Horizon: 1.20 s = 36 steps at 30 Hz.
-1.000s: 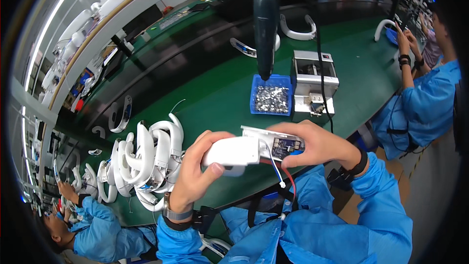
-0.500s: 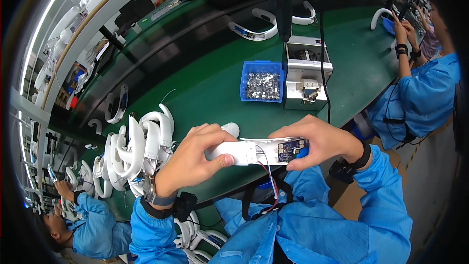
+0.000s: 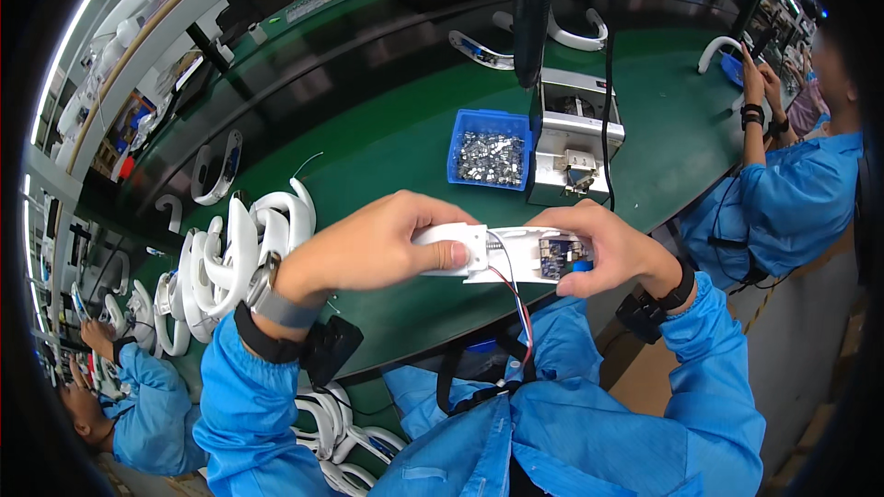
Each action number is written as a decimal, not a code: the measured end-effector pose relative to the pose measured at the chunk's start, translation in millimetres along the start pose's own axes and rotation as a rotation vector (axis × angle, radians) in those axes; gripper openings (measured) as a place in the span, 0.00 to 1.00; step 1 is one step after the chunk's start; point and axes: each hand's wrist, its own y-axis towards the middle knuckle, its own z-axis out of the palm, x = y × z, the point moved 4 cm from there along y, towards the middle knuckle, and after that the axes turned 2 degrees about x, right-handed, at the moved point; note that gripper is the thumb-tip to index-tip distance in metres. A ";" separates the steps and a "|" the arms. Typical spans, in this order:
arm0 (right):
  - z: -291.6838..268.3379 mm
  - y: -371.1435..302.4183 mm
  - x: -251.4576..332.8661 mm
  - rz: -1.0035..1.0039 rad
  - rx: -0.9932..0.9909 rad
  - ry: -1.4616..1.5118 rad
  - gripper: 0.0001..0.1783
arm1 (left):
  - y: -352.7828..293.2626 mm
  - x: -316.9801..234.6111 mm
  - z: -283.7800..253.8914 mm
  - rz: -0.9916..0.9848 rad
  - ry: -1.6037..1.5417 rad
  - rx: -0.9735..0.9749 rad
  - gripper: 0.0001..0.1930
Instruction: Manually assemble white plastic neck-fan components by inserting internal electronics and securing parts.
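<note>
Both my hands hold a white curved plastic housing [image 3: 525, 248] out in front of me, above the near edge of the green bench. My left hand [image 3: 410, 239] is closed around its left arm section, thumb on the front. At the other end, my right hand [image 3: 612, 248] grips the housing with fingers behind and thumb beneath. The open side faces me and shows a small dark circuit board [image 3: 560, 260] beside my right thumb. A metal spring [image 3: 494, 244] sits near the joint. Thin red, white and dark wires [image 3: 521, 308] hang down from it.
A blue bin [image 3: 451, 152] of small metal parts stands beside a metal fixture [image 3: 578, 133], under a dark hanging tool [image 3: 532, 23]. White curved housings [image 3: 235, 253] pile up at left. Co-workers in blue sit right [image 3: 783, 193] and left [image 3: 152, 414].
My hands have moved the housing up and to the right, and my left forearm has swung higher. Both hands keep their hold.
</note>
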 end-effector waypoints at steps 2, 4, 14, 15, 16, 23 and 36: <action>-3.1 -3.6 -7.1 -0.031 -0.061 0.070 0.35 | 7.3 0.4 -2.8 0.108 -0.076 0.088 0.25; -4.1 -3.5 -10.0 -0.010 -0.050 0.083 0.34 | 10.2 -1.0 -5.9 0.107 -0.079 0.125 0.28; -2.9 2.7 11.0 -0.127 -0.086 -0.016 0.33 | 8.9 8.7 -6.5 0.008 -0.204 0.227 0.30; -3.9 1.8 11.1 -0.132 -0.084 -0.024 0.32 | 9.0 9.7 -4.3 0.022 -0.256 0.253 0.30; -4.7 0.6 11.6 -0.137 -0.082 -0.032 0.32 | 8.4 8.8 -1.9 0.036 -0.308 0.279 0.30; -11.0 -4.6 34.5 -0.151 -0.065 -0.177 0.31 | 1.0 -6.3 8.1 0.003 -0.304 0.295 0.26; 19.3 -0.4 10.3 -0.347 -0.153 -0.124 0.29 | -15.5 -40.3 6.8 -0.017 0.151 0.106 0.14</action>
